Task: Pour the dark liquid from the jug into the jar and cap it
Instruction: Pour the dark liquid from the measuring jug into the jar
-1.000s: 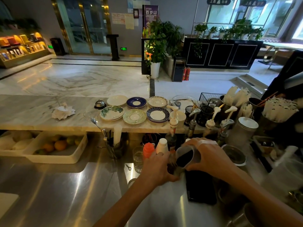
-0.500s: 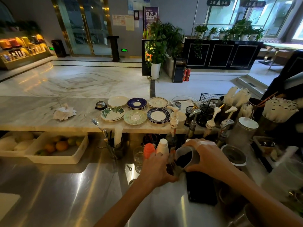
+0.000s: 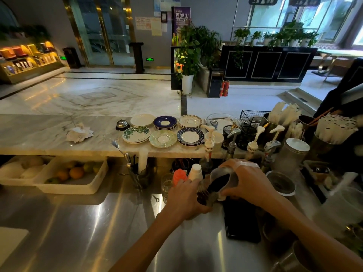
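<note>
right hand fingers gripping tilted jug — left hand clasping jar

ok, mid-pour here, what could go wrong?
1. The jug is tipped steeply over the jar; its mouth is hidden by the left hand, so liquid may miss it.
2. A black flat device lies right beside the jar, where spills could land.
3. The right hand works close to the glass, which it might knock.

Marble floor, glass doors, daylit windows
</note>
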The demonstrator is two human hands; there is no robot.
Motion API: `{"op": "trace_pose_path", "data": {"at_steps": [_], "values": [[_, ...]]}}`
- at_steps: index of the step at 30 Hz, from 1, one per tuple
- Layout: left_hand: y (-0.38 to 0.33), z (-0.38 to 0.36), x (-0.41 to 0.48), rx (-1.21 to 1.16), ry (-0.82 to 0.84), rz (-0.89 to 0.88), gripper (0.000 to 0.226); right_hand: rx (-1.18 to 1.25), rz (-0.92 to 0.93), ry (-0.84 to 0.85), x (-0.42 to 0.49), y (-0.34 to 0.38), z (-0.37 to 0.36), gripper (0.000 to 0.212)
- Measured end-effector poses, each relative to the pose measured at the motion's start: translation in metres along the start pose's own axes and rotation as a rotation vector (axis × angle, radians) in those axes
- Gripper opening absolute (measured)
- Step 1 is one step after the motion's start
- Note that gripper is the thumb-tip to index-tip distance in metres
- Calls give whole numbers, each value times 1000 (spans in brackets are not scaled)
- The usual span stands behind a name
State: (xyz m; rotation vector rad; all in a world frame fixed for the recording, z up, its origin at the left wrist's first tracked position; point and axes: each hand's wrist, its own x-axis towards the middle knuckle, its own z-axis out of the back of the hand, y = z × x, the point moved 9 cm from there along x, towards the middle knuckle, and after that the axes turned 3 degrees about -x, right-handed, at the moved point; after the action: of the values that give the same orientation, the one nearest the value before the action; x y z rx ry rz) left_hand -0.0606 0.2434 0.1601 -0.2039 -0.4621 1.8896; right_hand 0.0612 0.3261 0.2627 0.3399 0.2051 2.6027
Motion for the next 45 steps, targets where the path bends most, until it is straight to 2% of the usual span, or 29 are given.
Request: {"op": "trace_pose_path", "data": {"at_steps": [7,28,35,39,45], "values": [[2,-2,0,-20,0,12,72,-34,22,34,2,6,-3,64],[2,-3,3,-75,5,14,68,-137,67,62,9,13,0,64],[1,-6,7,-86,-11,-1,68,-244,144,144,18,22,-6,61],[6,-4,10,-130,-27,9,72,-198,119,158,26,22,-3,58],[12,2,12,-135,-45,10,70,-268,148,167,35,23,-8,64]]}}
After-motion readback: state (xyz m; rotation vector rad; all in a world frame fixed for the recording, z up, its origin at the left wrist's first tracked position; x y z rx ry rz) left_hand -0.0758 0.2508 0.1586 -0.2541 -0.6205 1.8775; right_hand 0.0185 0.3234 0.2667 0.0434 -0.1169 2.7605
